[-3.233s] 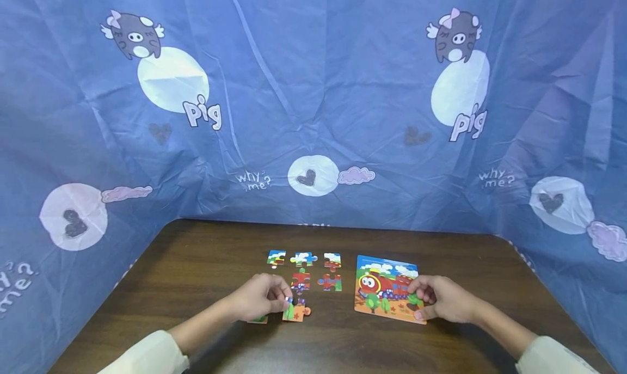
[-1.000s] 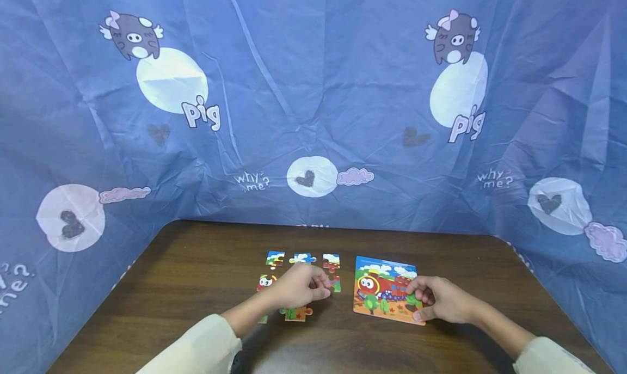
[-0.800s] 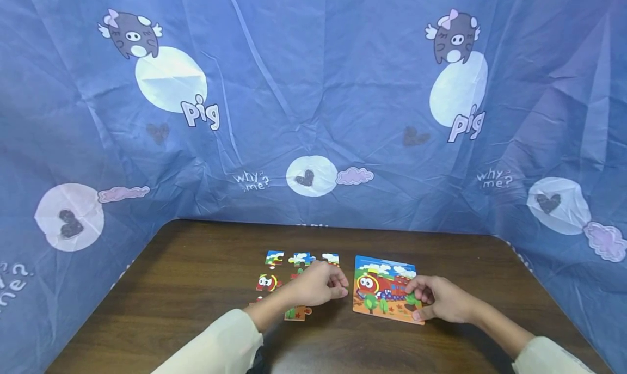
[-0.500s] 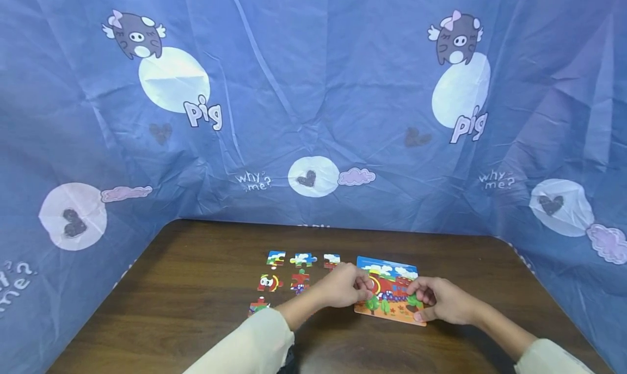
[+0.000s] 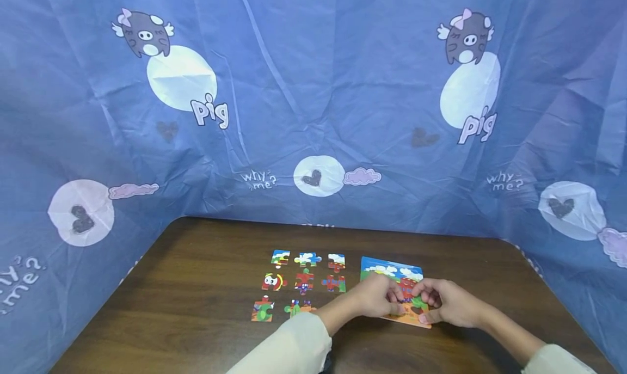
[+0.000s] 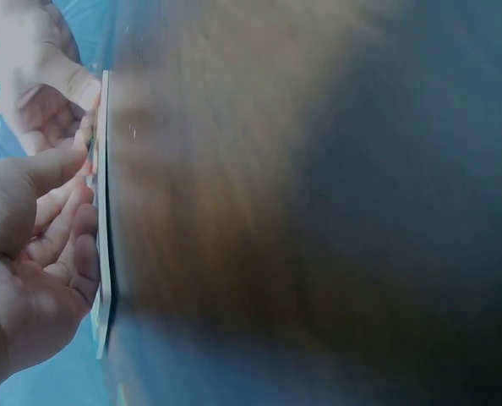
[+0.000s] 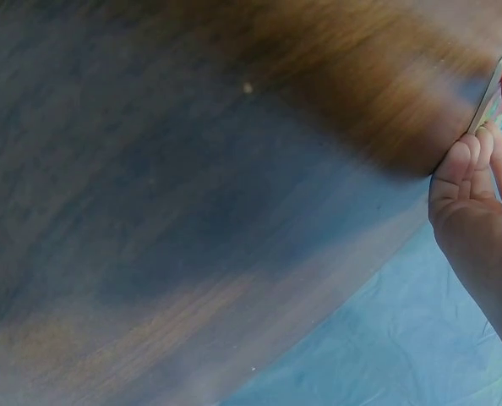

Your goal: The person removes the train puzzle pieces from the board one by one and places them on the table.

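A square picture board (image 5: 387, 268) with a red train lies flat on the table. My left hand (image 5: 377, 295) is over its lower middle with fingers bent, hiding part of the train. In the left wrist view, that hand's thumb and fingertips come close to the other hand, with nothing plainly held. At the board's lower right corner my right hand (image 5: 453, 303) pinches a green-printed puzzle piece (image 5: 419, 303) between thumb and fingers. Its outline is partly hidden. In the right wrist view, the lower fingers of the right hand (image 7: 479, 186) touch the board's edge.
Several loose jigsaw pieces lie spaced in rows to the left, among them one with a white-eyed face (image 5: 271, 281) and a green one (image 5: 263, 311). The left forearm covers part of the bottom row. A blue printed cloth (image 5: 313, 118) hangs behind the brown table (image 5: 206, 287).
My left hand has left the loose pieces and moved right, onto the board beside the right hand. The right hand has kept its place at the board's corner.
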### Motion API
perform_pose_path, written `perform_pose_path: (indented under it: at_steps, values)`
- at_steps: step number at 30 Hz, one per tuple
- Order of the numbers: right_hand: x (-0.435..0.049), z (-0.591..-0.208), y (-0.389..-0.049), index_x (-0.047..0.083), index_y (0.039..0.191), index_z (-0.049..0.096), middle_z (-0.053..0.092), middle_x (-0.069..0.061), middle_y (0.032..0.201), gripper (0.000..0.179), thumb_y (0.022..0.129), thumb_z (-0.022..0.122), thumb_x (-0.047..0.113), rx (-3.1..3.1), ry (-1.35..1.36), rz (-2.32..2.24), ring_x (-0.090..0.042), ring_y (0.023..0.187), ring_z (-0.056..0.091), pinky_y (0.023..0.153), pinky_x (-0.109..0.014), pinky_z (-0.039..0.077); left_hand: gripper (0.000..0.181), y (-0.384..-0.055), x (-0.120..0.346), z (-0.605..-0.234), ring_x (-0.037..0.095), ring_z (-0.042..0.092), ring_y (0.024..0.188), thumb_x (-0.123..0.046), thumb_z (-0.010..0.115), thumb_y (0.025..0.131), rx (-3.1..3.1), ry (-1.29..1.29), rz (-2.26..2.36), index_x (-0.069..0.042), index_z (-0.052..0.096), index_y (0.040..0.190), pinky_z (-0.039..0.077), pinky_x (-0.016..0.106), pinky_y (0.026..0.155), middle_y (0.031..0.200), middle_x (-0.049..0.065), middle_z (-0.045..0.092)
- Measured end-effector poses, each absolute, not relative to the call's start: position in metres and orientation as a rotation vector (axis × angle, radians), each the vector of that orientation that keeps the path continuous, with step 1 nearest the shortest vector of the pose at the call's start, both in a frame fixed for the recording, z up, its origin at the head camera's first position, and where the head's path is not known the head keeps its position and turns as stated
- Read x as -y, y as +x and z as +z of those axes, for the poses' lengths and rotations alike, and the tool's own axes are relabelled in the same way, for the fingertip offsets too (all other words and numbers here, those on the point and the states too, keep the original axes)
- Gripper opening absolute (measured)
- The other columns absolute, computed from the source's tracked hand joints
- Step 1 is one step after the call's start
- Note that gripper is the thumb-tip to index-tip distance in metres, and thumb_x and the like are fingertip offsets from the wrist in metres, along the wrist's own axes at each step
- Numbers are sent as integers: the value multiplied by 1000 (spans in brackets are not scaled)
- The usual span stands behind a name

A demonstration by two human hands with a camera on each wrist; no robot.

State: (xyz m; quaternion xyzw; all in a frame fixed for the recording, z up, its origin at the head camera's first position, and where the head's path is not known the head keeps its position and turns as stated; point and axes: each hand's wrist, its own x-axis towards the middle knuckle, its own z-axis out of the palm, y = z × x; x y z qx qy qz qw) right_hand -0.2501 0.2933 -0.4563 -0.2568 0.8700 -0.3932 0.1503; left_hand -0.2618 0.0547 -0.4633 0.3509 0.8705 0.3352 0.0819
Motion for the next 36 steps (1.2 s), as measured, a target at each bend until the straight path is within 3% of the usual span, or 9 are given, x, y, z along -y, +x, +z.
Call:
perform_pose_path:
  at_steps: [12,27,36]
  values:
    - [-294,-456,-250,2,109,63,55,-8,91,43,76,88,12,-2525,-789,-1118,-13,80,53,69,-23,47,29,-262,-66,-465,-4,52,71,-31,89,80,-2706,986,829,-15,73,98,43,11,68,77,-13,61]
    - [-296,-459,-251,4,107,63,54,-6,90,42,76,89,14,-2539,-784,-1120,-12,80,52,68,-23,47,28,-260,-69,-461,-2,51,69,-25,90,79,-2639,864,918,-14,67,90,43,13,66,77,-11,58]
    - [-298,-460,-247,8,106,67,58,-1,95,46,76,91,33,-2767,-907,-949,-10,85,54,72,-26,50,30,-260,-69,-463,-1,50,68,-23,91,77,-2651,858,956,-14,65,90,43,13,67,77,-10,58]
